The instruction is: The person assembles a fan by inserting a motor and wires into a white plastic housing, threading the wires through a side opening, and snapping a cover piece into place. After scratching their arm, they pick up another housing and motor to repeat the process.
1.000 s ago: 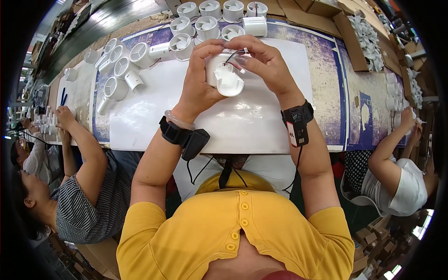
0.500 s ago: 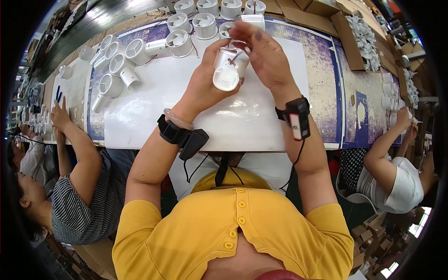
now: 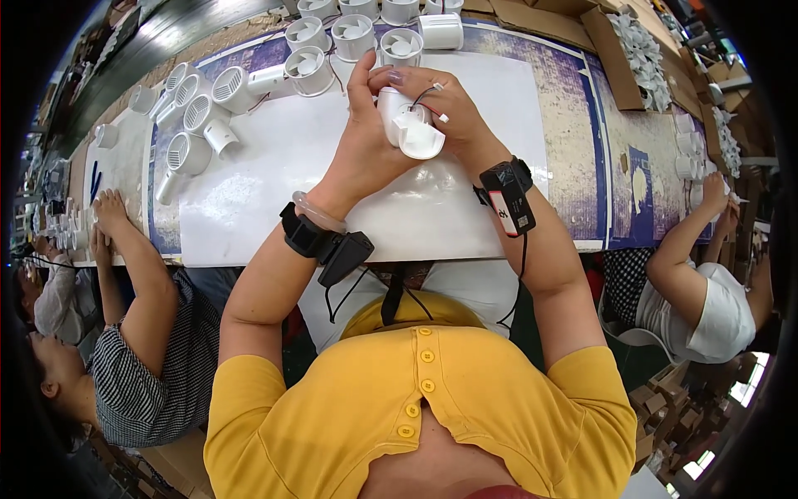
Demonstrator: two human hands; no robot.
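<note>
Both my hands hold a white plastic handheld-fan housing (image 3: 420, 140) above the white work sheet, its open end tilted toward me. My left hand (image 3: 368, 133) is wrapped round its left side, with the thumb and fingers at the far end. My right hand (image 3: 457, 112) closes on it from the right, and its fingers meet the left hand's at the top. Thin dark and red wires (image 3: 426, 101) with small white plugs come out of the housing and lie against the right hand. The housing's far part is hidden behind my fingers.
Several round white fan heads with blades (image 3: 353, 37) stand at the back. Grilled housings with handles (image 3: 189, 154) lie at left. A cardboard box (image 3: 615, 58) of white parts is at back right. Co-workers sit on both sides, one's hand (image 3: 110, 209) on the table at left.
My right hand has come down from above the housing and closed round its right side. The housing has turned a little, and its wires now lie over the right hand.
</note>
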